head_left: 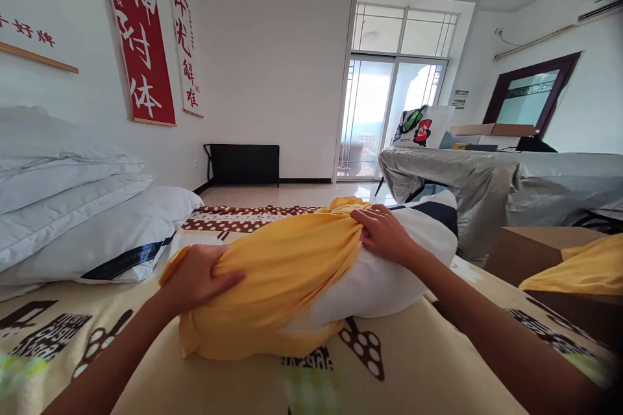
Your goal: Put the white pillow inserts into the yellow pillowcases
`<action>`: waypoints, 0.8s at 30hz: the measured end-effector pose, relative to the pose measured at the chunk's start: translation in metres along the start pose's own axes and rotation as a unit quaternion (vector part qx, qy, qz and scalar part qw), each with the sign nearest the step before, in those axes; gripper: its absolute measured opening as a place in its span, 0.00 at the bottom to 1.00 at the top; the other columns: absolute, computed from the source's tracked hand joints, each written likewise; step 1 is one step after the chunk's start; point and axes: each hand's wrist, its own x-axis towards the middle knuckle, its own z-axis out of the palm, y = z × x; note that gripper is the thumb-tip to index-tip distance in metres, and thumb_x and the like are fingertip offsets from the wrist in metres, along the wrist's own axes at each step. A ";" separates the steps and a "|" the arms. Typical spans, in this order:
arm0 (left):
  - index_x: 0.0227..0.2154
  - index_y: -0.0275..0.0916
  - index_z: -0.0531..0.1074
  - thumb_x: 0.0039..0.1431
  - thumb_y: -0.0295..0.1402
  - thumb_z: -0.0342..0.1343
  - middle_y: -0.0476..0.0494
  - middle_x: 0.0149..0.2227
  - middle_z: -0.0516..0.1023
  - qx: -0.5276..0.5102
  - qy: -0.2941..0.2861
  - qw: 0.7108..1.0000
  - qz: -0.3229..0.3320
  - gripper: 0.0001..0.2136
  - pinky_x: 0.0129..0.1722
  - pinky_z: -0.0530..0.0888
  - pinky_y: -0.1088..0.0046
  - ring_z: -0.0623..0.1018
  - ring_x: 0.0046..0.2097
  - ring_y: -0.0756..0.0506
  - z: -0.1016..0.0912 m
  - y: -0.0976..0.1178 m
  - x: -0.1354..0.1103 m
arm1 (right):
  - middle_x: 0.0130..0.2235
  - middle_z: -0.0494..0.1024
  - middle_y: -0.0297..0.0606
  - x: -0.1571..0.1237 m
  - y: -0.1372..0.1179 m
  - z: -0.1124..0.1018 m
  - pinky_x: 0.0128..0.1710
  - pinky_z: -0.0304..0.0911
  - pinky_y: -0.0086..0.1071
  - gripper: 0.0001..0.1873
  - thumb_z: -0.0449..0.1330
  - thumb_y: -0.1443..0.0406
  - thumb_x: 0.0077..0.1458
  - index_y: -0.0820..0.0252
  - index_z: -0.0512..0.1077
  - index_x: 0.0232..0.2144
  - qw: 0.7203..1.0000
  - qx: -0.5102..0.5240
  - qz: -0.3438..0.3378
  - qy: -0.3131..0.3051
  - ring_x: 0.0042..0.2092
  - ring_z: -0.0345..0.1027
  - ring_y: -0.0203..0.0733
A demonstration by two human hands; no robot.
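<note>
A yellow pillowcase (272, 259) covers the left and middle part of a white pillow (389, 285), whose right end sticks out bare with a dark band on it. My right hand (382, 230) grips the pillowcase's gathered edge near the middle of the pillow, fingers closed on the cloth. At the left end, my left hand (199, 279) is wrapped over the covered corner, thumb on top; its other fingers are partly hidden. Pillow and case lie on a cream bedspread (233, 389) with brown patterns.
White pillows (73, 201) are stacked at the left. To the right stands a cardboard box (530, 253) with yellow cloth (579, 262) over it. Behind are a table (559, 175) under a silvery cover, a printed bag (418, 126) and a black folded panel (246, 164) by the wall.
</note>
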 end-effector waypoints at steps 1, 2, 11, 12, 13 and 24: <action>0.20 0.39 0.64 0.51 0.55 0.51 0.49 0.22 0.71 0.024 -0.027 0.999 0.001 0.22 0.28 0.61 0.73 0.70 0.26 0.48 -0.003 0.010 -0.009 | 0.34 0.77 0.39 0.000 -0.001 -0.001 0.38 0.51 0.33 0.07 0.51 0.68 0.49 0.60 0.67 0.32 1.000 -0.019 0.004 0.001 0.35 0.67 0.41; 0.21 0.39 0.65 0.47 0.55 0.54 0.49 0.23 0.72 0.051 -0.054 0.997 0.004 0.22 0.28 0.61 0.73 0.71 0.27 0.46 -0.006 0.020 -0.018 | 0.31 0.77 0.40 0.000 -0.002 -0.001 0.36 0.51 0.32 0.05 0.51 0.68 0.49 0.60 0.67 0.29 0.999 -0.039 0.005 0.011 0.33 0.66 0.41; 0.33 0.39 0.70 0.50 0.32 0.58 0.44 0.31 0.75 0.259 -0.133 0.950 0.110 0.06 0.26 0.64 0.69 0.75 0.30 0.41 0.004 0.078 -0.070 | 0.17 0.64 0.33 0.006 -0.017 -0.039 0.24 0.38 0.30 0.09 0.49 0.69 0.48 0.60 0.64 0.18 0.972 -0.208 -0.019 0.105 0.21 0.51 0.34; 0.31 0.38 0.69 0.51 0.27 0.55 0.44 0.29 0.74 0.294 -0.101 0.941 0.130 0.03 0.25 0.64 0.69 0.74 0.29 0.41 0.006 0.076 -0.072 | 0.16 0.62 0.32 0.011 -0.019 -0.050 0.24 0.38 0.30 0.10 0.49 0.69 0.48 0.60 0.63 0.18 0.966 -0.225 -0.022 0.124 0.21 0.49 0.33; 0.28 0.38 0.69 0.51 0.23 0.52 0.44 0.27 0.72 0.327 -0.067 0.931 0.150 0.05 0.25 0.64 0.69 0.73 0.27 0.42 0.007 0.073 -0.072 | 0.16 0.59 0.31 0.017 -0.020 -0.061 0.24 0.38 0.30 0.11 0.49 0.69 0.49 0.60 0.63 0.17 0.959 -0.240 -0.028 0.150 0.21 0.48 0.33; 0.40 0.31 0.66 0.60 0.30 0.40 0.36 0.39 0.71 0.357 0.149 0.914 -0.120 0.12 0.42 0.64 0.61 0.72 0.44 0.37 -0.025 -0.023 0.034 | 0.26 0.71 0.38 0.015 -0.137 -0.112 0.28 0.49 0.32 0.15 0.47 0.70 0.59 0.65 0.67 0.46 0.976 -0.171 -0.080 0.110 0.27 0.60 0.37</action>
